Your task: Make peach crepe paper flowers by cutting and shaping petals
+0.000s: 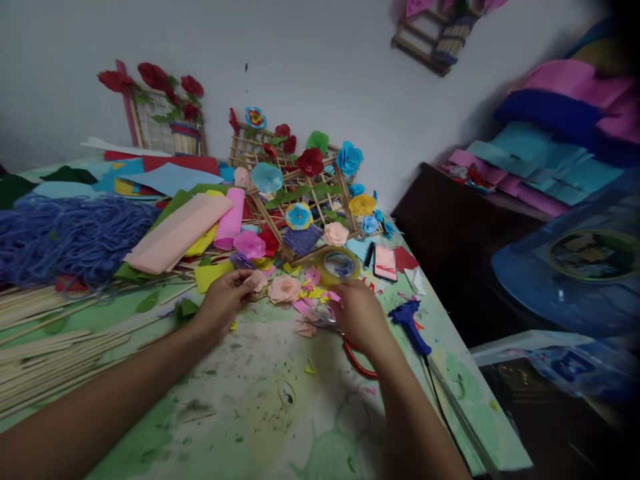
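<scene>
My left hand (225, 303) is closed, pinching a small peach paper piece (257, 281) between thumb and fingers. Beside it on the table lies a peach paper flower (284, 289). My right hand (361, 313) is blurred over the scissors, its fingertips hidden, so what it holds is unclear. The scissors' red handle (359, 363) shows below that hand, and their blades point left among paper scraps (315, 292). Just beyond the right hand is a roll of clear tape (340, 264).
A blue glue gun (411, 325) and a phone (385, 263) lie on the right. Flower-covered stick frames (310, 187) stand at the back. Blue yarn (75, 237), crepe paper rolls (183, 233) and thin sticks (55, 367) cover the left side.
</scene>
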A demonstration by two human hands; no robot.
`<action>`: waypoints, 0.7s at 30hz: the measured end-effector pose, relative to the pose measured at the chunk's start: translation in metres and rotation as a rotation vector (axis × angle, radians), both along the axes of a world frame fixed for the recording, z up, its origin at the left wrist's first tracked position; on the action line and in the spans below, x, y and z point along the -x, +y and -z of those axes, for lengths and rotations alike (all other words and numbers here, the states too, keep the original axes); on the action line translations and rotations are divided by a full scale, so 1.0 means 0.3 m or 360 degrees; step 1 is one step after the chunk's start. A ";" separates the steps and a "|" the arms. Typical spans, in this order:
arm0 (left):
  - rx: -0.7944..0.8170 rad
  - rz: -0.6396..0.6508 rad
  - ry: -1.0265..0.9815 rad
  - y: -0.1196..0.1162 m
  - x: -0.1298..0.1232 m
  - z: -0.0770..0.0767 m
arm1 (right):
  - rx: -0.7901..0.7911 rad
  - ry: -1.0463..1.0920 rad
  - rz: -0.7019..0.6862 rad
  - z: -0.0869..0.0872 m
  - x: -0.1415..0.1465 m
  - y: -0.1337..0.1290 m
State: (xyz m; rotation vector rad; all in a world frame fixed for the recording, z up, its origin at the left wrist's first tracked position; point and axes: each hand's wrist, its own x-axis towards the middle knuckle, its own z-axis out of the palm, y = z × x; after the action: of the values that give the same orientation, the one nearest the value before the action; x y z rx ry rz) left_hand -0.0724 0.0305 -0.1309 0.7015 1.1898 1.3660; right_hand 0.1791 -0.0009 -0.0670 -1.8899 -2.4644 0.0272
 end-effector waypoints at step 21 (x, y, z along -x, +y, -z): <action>0.0003 0.0210 0.0415 0.035 -0.001 0.001 | -0.0301 0.0413 -0.0354 0.116 0.210 0.151</action>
State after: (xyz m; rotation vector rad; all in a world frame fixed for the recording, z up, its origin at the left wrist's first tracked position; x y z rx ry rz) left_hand -0.0720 0.0410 -0.1312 0.9616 1.3235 1.1887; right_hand 0.1160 0.0445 -0.1018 -1.4338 -2.3902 0.0405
